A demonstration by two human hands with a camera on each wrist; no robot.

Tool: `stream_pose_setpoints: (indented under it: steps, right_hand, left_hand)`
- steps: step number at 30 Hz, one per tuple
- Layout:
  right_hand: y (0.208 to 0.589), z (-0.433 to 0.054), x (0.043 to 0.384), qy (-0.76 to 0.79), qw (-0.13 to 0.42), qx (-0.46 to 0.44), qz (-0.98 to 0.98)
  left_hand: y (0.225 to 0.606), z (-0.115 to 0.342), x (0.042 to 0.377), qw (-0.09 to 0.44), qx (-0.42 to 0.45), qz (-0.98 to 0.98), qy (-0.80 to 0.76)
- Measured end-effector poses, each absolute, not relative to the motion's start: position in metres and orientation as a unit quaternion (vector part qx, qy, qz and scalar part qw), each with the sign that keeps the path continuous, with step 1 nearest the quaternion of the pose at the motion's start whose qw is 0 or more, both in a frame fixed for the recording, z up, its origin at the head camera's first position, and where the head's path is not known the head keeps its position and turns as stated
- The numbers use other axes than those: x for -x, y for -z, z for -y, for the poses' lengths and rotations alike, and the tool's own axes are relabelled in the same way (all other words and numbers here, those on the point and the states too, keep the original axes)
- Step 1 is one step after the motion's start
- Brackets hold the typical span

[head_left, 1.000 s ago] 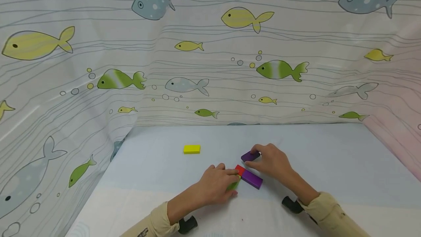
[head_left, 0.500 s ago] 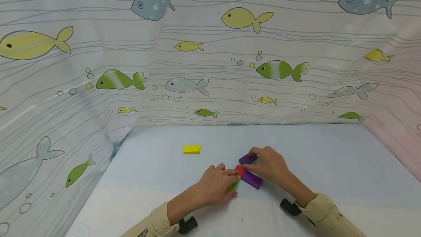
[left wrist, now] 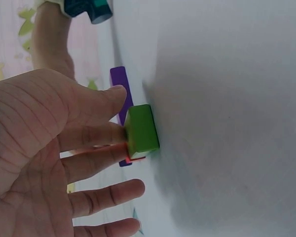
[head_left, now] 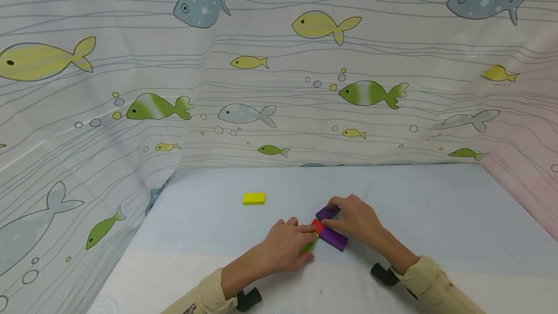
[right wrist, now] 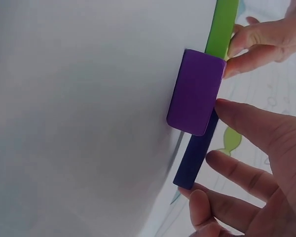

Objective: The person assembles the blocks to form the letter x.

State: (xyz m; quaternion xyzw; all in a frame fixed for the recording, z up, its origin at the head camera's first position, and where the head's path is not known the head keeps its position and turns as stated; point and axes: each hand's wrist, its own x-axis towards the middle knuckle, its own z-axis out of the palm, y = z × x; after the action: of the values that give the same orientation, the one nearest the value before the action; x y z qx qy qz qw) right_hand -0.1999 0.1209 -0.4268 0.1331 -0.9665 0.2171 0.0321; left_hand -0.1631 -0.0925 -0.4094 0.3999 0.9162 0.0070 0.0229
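Observation:
In the head view several blocks meet in a cluster. My left hand (head_left: 285, 246) rests there with fingers fairly straight, fingertips touching the small red block (head_left: 317, 226) and the green block (left wrist: 142, 129), which the hand partly covers. My right hand (head_left: 358, 217) pinches a dark purple block (head_left: 327, 212) between thumb and fingers, low over the table behind the red block. A second purple block (head_left: 334, 239) lies slanting from the red block towards the lower right. In the right wrist view the dark block (right wrist: 195, 155) shows partly behind that purple block (right wrist: 197, 92).
A yellow block (head_left: 254, 198) lies alone farther back on the left of the pale tabletop (head_left: 427, 207). Fish-patterned cloth (head_left: 279, 81) stands behind and at the sides. Black camera mounts (head_left: 383, 274) sit under both wrists.
My right hand has shifted slightly left and nearer, carrying the dark purple block closer to the red block. The left hand has stayed in place.

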Motion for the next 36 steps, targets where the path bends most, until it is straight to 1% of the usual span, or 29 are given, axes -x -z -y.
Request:
stream_pose_setpoints:
  steps: [11, 36]
  right_hand:
    - [0.430, -0.125, 0.205, -0.232, 0.002, -0.158, 0.960]
    - [0.426, -0.140, 0.199, -0.225, -0.011, -0.258, 0.940]
  left_hand:
    - [0.410, 0.091, 0.163, 0.026, -0.396, -0.918, -0.012]
    - [0.412, 0.088, 0.167, 0.029, -0.388, -0.921, -0.007]
